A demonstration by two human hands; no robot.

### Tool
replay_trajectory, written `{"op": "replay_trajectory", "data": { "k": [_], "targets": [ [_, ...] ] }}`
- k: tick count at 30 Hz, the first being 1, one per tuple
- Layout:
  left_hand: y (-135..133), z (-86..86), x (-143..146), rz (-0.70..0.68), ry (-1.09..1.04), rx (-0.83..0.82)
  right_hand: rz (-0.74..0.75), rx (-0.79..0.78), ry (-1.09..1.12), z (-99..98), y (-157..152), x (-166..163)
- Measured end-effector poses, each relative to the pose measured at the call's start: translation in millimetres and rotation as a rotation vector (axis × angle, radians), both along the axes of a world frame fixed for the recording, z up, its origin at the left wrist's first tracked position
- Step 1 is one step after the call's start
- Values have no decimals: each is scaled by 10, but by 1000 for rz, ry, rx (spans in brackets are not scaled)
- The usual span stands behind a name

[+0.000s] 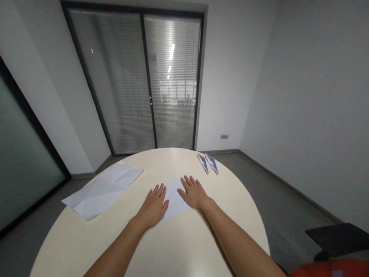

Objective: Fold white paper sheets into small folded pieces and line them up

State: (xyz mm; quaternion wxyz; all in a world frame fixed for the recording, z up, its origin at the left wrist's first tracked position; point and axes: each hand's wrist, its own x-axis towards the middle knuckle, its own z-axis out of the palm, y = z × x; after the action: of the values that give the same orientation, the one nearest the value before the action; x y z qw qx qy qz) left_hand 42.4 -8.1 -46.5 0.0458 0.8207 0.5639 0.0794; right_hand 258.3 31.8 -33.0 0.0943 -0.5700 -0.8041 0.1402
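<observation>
A small sheet of white paper (174,202) lies on the round table between my two hands. My left hand (153,205) rests flat on its left part, fingers stretched forward and the thumb pointing inward. On the right side of the sheet, my right hand (193,192) lies flat with its fingers spread. Neither hand grips anything. Parts of the paper's left and right edges are hidden under the palms.
A larger creased sheet of paper (106,189) lies at the table's left. Two small folded paper pieces (208,163) stand near the far right edge of the round table (182,255). A black chair part (342,239) is at lower right.
</observation>
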Motion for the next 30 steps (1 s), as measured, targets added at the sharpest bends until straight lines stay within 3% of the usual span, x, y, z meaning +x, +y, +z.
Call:
{"op": "replay_trajectory", "data": {
  "k": [4, 8, 11, 13, 20, 25, 30],
  "targets": [
    [12, -23, -6, 10, -16, 14, -62, 132, -12, 28, 7, 33],
    [39, -49, -8, 62, -20, 54, 105, 269, 69, 93, -54, -2],
    [69, -41, -24, 113, -18, 84, 296, 124, 124, 94, -111, -33],
    [83, -19, -38, 109, -31, 106, 340, 20, 99, 67, -128, -40],
    [8, 65, -33, -207, -149, 94, 145, -11, 23, 0, -56, 36],
    [-6, 55, -47, -215, -199, 79, 163, -19, 52, 11, -41, 86],
    [45, 56, -74, -180, -196, 55, 291, -70, 82, 80, -43, 189]
  ]
}}
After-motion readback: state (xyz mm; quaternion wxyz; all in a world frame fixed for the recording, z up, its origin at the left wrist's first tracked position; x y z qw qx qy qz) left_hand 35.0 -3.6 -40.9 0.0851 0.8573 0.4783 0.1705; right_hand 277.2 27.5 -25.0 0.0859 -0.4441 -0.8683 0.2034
